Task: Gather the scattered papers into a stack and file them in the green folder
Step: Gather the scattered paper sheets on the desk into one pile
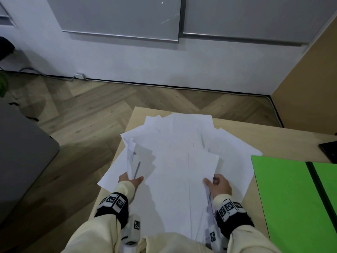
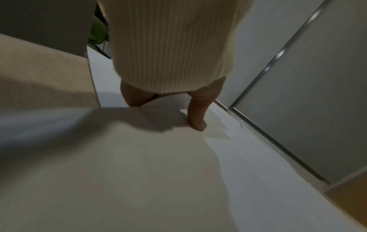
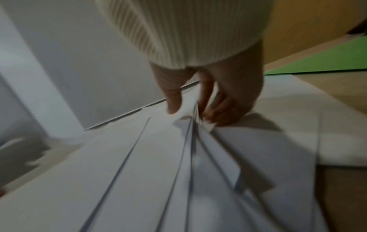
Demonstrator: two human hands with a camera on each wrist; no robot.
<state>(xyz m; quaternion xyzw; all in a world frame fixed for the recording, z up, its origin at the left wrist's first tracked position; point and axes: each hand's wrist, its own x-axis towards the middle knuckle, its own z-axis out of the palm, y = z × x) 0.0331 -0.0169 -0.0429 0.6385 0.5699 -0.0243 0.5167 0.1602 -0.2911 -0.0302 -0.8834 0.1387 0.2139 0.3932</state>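
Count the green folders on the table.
1: the green folder lies open on the table, right of the papers, near the right hand. It runs out of frame; others there would be unseen.

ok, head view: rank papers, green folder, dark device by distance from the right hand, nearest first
From the right hand:
1. papers: gripped, in front of it
2. green folder: to its right on the table
3. dark device: far right table edge
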